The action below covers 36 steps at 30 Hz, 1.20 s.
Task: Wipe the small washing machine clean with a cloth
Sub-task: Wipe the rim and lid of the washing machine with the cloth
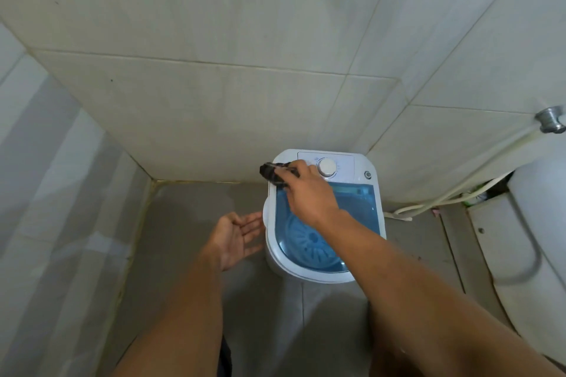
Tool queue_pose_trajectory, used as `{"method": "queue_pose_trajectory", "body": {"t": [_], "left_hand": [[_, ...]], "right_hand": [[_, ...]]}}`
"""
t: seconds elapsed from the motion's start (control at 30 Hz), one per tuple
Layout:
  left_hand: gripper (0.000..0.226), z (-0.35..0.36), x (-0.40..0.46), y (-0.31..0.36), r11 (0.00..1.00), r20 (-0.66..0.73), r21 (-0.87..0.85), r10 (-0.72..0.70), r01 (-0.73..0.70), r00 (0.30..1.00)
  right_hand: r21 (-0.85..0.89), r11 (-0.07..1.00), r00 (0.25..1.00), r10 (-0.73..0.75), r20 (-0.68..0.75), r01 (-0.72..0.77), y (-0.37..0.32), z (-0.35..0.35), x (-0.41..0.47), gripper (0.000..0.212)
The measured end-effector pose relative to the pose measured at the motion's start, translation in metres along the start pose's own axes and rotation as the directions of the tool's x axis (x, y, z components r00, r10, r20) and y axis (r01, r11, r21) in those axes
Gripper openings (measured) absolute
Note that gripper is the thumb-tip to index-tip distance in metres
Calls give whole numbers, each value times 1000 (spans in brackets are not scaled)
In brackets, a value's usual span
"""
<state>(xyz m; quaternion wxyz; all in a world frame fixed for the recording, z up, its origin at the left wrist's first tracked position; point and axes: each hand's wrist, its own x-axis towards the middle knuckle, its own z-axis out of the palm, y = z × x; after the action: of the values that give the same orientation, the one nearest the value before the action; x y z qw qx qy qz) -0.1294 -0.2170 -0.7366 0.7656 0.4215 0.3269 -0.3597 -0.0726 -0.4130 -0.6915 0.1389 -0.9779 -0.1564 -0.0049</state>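
Note:
A small white washing machine (361,162) with a clear blue lid (358,211) and a round white dial (327,167) stands on the floor against the tiled wall. My right hand (309,193) reaches over the lid and is shut on a dark cloth (273,173), which lies on the machine's top left back corner. My left hand (237,237) is open, palm up, just left of the machine's side, fingertips close to it or touching it.
Tiled walls (214,101) close in at the back and left. A white toilet (520,239) stands at the right, with a white hose (453,196) running to a metal wall fitting (551,119). Grey floor (190,223) lies left of the machine.

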Motion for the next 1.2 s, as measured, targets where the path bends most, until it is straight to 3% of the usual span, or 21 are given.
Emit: {"method": "queue_pose_trajectory", "body": {"t": [0.1,0.17,0.23,0.3,0.37,0.4,0.47,0.57,0.67,0.73,0.8,0.87,0.93,1.07,1.2], "left_hand": [[56,-1,-1,0,998,7,-58,7,-6,1000],[70,-4,-1,-1,993,43,-115,7,-2,999],[97,-7,1,0,987,69,-158,-10,20,998],[103,-9,3,2,984,33,-177,-13,19,999],[105,-8,6,3,987,1,-162,-7,7,1000],[107,-8,7,2,986,2,-164,-8,8,1000],[110,-7,7,0,987,31,-159,-12,17,999],[107,-7,6,-2,994,7,-106,9,-8,1000],[96,-2,2,-1,995,-5,-98,15,-16,1000],[92,-1,0,-1,995,6,-98,6,-6,1000],[99,-2,1,0,996,3,-94,-3,3,1000],[107,-4,2,1,997,2,-78,-10,10,1000],[106,-5,5,1,998,-2,-68,-13,13,1000],[106,-8,9,0,998,5,-56,-12,13,1000],[110,-5,1,2,994,48,-108,-19,24,999]], "right_hand": [[-150,967,976,-192,104,206,-23,19,-13,57],[-136,944,947,-281,154,302,-31,22,-34,54],[-47,941,922,-317,222,335,-32,16,-61,51],[176,920,852,-392,348,351,-30,3,-88,49],[419,877,792,-423,440,235,-30,-17,-103,49],[499,858,825,-370,428,126,-28,-26,-104,49],[623,769,925,-117,361,-145,-20,-39,-90,45],[700,598,919,199,342,-390,-5,-41,-55,33],[629,625,877,218,429,-463,-11,-30,-29,26],[448,816,908,207,364,-365,-20,-22,-20,27],[119,958,940,226,256,-262,-27,-21,-16,33],[-48,974,960,228,162,-223,-35,-24,-17,42],[-89,982,976,177,123,-167,-42,-22,-29,46],[-209,978,977,52,205,-8,-49,1,-66,66],[-155,965,964,-179,194,211,-42,21,-102,67]]}}
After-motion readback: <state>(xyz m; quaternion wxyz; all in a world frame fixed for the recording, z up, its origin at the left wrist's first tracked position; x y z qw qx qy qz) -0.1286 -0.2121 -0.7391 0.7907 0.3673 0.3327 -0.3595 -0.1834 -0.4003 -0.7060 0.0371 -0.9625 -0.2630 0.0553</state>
